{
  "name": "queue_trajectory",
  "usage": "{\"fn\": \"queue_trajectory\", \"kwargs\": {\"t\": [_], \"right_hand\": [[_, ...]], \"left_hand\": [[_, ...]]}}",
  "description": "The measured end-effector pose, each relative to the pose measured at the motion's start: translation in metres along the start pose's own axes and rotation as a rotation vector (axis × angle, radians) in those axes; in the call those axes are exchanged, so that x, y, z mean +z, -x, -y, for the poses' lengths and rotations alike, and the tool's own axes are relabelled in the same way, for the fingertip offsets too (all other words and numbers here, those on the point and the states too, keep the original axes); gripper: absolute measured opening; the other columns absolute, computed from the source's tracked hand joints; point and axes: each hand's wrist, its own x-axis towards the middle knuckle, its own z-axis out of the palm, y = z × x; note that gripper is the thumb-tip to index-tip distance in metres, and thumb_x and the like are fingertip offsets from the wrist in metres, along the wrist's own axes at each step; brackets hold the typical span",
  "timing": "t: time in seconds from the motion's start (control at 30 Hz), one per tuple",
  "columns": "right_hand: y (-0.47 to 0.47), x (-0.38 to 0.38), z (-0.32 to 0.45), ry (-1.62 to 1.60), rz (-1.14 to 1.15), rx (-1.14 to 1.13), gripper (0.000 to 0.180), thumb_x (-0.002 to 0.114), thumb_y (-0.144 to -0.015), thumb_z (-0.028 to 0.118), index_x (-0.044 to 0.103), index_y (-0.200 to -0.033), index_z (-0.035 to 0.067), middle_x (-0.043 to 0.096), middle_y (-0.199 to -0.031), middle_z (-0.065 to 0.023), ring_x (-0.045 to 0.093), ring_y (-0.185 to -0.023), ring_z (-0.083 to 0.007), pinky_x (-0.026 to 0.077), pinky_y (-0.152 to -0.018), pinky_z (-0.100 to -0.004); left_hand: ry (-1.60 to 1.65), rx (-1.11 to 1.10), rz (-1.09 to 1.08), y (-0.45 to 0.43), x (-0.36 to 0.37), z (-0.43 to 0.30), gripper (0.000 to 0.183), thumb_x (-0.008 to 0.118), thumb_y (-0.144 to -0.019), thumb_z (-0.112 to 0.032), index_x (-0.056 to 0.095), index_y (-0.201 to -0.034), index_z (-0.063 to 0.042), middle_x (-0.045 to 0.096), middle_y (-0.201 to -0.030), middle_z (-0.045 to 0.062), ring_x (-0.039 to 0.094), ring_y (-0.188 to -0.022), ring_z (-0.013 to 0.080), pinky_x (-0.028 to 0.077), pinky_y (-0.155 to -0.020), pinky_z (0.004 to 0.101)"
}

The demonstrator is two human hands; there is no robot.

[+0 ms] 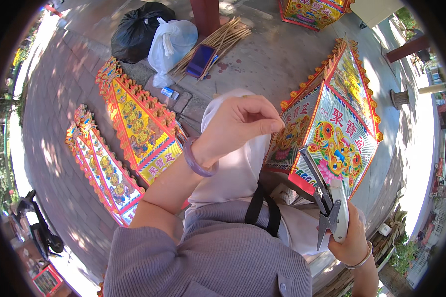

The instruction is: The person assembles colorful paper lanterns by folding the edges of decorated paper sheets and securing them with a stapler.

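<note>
My left hand (241,126), with a purple bangle on its wrist, is raised over my knee. Its thumb and index finger meet in a pinch; whether something tiny is between them I cannot tell. In my right hand (347,234) is a plier-type stapler (334,211) with a white handle and long metal jaws pointing up and left. Just beyond the stapler stands a silver paper house-shaped decoration (336,144) with fish patterns and red trim. At my left are a yellow decoration (141,126) and a white one (106,167), both with scalloped red-and-gold edges.
Ahead lie a black plastic bag (139,33), a light blue bag (174,42), and a bundle of thin sticks (226,37) with a smartphone (200,61) on it. A small blue-and-white box (170,93) is nearer. Another decoration (312,13) stands beyond, near a red post (205,16).
</note>
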Motion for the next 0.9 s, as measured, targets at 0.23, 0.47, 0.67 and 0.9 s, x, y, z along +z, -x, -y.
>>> {"fn": "queue_trajectory", "kwargs": {"t": [0.23,0.47,0.67,0.9], "right_hand": [[0.011,0.011,-0.003,-0.350,-0.129,0.189,0.065,0.046,-0.067,-0.017,0.032,-0.129,-0.005,0.060,-0.105,-0.0150,0.072,-0.086,-0.0270,0.059,-0.074,-0.0334],[-0.002,0.018,0.024,-0.497,-0.237,0.391,0.061,0.048,-0.068,-0.017,0.035,-0.126,-0.004,0.059,-0.099,-0.0126,0.071,-0.085,-0.0244,0.059,-0.073,-0.0352],[0.000,-0.001,0.022,-0.328,-0.120,0.323,0.067,0.061,-0.071,-0.013,0.036,-0.133,-0.004,0.063,-0.104,-0.0117,0.070,-0.094,-0.0236,0.058,-0.078,-0.0345],[0.008,-0.002,0.015,-0.227,-0.087,0.349,0.079,0.062,-0.073,-0.007,0.025,-0.142,-0.001,0.070,-0.106,-0.0143,0.070,-0.097,-0.0214,0.056,-0.082,-0.0350]], "left_hand": [[-0.794,-0.176,-0.937,-0.004,-0.254,0.122,0.023,0.070,-0.083,-0.014,0.072,-0.101,0.000,0.073,-0.088,0.011,0.068,-0.084,0.0181,0.052,-0.078,0.0302],[-0.917,-0.393,-1.051,-0.025,-0.338,0.243,0.046,0.077,-0.074,-0.028,0.070,-0.111,-0.002,0.072,-0.097,0.016,0.069,-0.095,0.0310,0.052,-0.088,0.0390],[-1.010,-0.405,-1.093,-0.055,-0.376,0.293,0.060,0.083,-0.067,-0.025,0.065,-0.117,0.002,0.071,-0.084,0.014,0.068,-0.068,0.0210,0.054,-0.064,0.0328],[-1.061,-0.436,-1.072,-0.065,-0.368,0.292,0.036,0.084,-0.064,-0.028,0.070,-0.086,-0.004,0.071,-0.087,0.014,0.068,-0.083,0.0342,0.052,-0.078,0.0435]]}}
